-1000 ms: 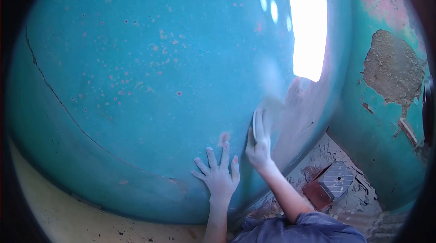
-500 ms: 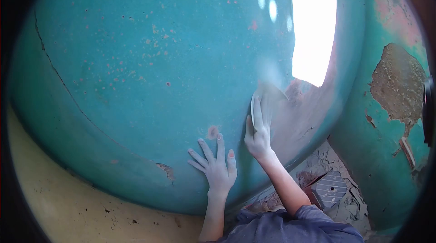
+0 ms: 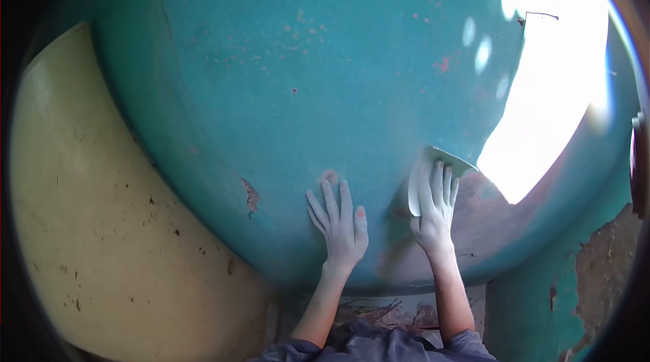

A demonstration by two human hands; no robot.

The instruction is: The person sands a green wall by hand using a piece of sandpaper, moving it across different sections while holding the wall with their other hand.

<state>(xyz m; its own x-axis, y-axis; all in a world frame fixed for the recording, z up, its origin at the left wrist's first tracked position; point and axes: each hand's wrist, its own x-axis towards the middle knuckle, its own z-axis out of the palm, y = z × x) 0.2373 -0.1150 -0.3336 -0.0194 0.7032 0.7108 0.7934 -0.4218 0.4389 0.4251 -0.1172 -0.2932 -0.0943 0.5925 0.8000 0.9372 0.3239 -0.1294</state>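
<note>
My right hand (image 3: 437, 220), coated in pale dust, presses a folded sheet of sandpaper (image 3: 456, 161) against the teal wall (image 3: 365, 98). Its fingers lie stretched along the sheet, and the thumb is at the sheet's left edge. Most of the sheet's working face is hidden against the wall. To the left, my left hand (image 3: 344, 230) rests with spread fingers on the same wall and holds nothing. Just above its fingertips is a small worn round spot (image 3: 330, 177). A pinkish scuffed patch (image 3: 487, 216) shows to the right of the sandpaper.
Bright sunlight (image 3: 552, 91) falls on the wall at upper right. A chipped hole (image 3: 250, 196) lies left of my left hand. A cream wall (image 3: 135, 227) adjoins on the left. Peeled plaster (image 3: 606, 267) shows at right. Debris (image 3: 379, 311) lies on the floor below.
The view has turned, so the wall looks shifted and more of the cream wall shows. My right hand has tilted more upright with the sandpaper. My left hand stays by the round spot.
</note>
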